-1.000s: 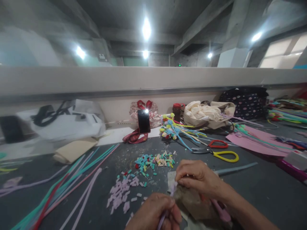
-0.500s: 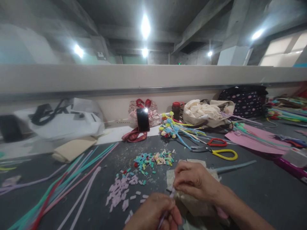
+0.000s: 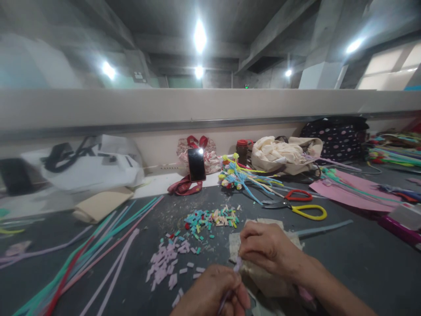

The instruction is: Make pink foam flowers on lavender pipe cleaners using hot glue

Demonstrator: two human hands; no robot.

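Note:
My left hand (image 3: pixel 217 289) is closed around a thin lilac pipe cleaner (image 3: pixel 237 264), and part of its length runs down below the fingers. Just above and to the right, my right hand (image 3: pixel 269 248) pinches the upper end, its fingertips hiding what they grip. Under my right hand lies a beige cloth-like pad (image 3: pixel 234 245). To the left of my hands is a scatter of short lilac pieces (image 3: pixel 164 263). Beyond it sits a pile of short teal, blue, pink and yellow pieces (image 3: pixel 210 218).
Scissors (image 3: pixel 305 212) with red and yellow handles lie beyond my right hand. Long coloured pipe cleaners (image 3: pixel 95 250) spread at the left. Against the back stand a phone (image 3: pixel 196 164), a bundle of fuzzy stems (image 3: pixel 237 173), a red-capped bottle (image 3: pixel 241 153) and a cream cloth bag (image 3: pixel 279 153).
Both hands keep nearly the same place and grip. The lilac pipe cleaner between them shows slightly more clearly, and the whole view has shifted a little.

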